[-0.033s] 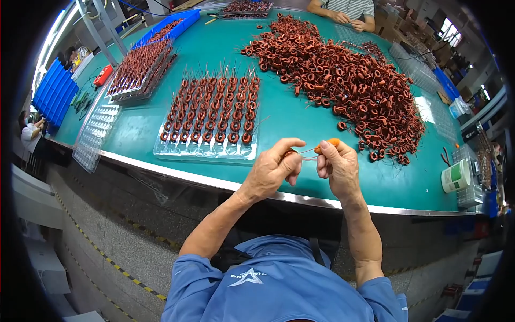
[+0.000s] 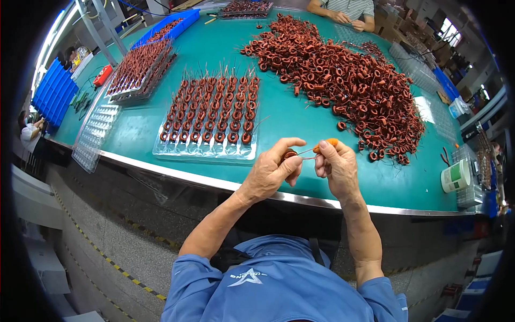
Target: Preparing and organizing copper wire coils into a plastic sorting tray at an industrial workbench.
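Between the thumb and fingers of my left hand sits a reddish-brown wire-wound toroid coil. My right hand grips an orange-handled tool whose thin shaft points toward the coil. Thin wire leads run from the coil to the fingers of my right hand; how they are held there is partly hidden. Both hands are above the table's near edge. Left of them lies a clear plastic tray filled with rows of similar coils, leads upward. A large heap of loose coils spreads beyond my right hand.
Stacked filled trays stand at the left, near a blue bin of coils. An empty clear tray overhangs the left edge. A white-green tub is at the right. Another person's hands work across the green table.
My right hand has shifted very slightly down and left with the orange-handled tool. My left hand and the coil stay nearly in place.
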Motion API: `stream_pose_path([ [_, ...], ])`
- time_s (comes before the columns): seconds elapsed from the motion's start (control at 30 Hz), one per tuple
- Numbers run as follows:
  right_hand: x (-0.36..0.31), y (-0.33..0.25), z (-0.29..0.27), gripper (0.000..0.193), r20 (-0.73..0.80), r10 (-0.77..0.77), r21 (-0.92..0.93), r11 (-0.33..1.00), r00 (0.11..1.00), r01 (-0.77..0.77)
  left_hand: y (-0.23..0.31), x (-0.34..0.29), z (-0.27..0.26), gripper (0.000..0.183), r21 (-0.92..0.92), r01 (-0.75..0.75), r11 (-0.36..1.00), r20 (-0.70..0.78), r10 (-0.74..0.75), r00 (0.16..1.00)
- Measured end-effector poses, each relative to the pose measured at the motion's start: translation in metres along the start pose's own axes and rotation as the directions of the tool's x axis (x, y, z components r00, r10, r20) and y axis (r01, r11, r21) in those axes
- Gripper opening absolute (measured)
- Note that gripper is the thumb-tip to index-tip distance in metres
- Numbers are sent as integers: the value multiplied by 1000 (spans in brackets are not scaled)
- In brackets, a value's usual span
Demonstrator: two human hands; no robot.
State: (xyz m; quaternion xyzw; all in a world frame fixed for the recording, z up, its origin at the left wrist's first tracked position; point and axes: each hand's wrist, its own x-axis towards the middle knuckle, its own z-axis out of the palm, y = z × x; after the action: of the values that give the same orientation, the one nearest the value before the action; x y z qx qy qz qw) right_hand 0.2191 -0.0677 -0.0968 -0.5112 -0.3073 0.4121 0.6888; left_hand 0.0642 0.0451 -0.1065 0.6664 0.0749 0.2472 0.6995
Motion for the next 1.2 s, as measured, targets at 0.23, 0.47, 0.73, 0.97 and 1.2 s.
stream_pose_path([
  [0.23, -5, 9, 12, 22, 18, -247, -208, 947, 969, 245, -8, 1, 2, 19, -138, 38, 990, -154, -59, 986],
  [0.47, 1, 11, 2, 29, -197, -326, -140, 943, 925, 302, -12, 0, 3, 15, -173, -36, 984, -216, -2, 976],
  [0.73, -10, 18, 15, 36, -123, -97, 42, 994, 988, 103, 8, 3, 2, 14, 228, -18, 973, -15, 22, 1000],
  [0.97, -10, 11, 12, 41, -198, -98, -77, 993, 975, 84, 11, 5, 1, 17, 321, 24, 947, -78, 1, 997],
  [1.2, -15, 8, 16, 32, -5, 83, 15, 996, 996, -83, 8, 9, 1, 21, 702, -269, 659, 124, 259, 958],
])
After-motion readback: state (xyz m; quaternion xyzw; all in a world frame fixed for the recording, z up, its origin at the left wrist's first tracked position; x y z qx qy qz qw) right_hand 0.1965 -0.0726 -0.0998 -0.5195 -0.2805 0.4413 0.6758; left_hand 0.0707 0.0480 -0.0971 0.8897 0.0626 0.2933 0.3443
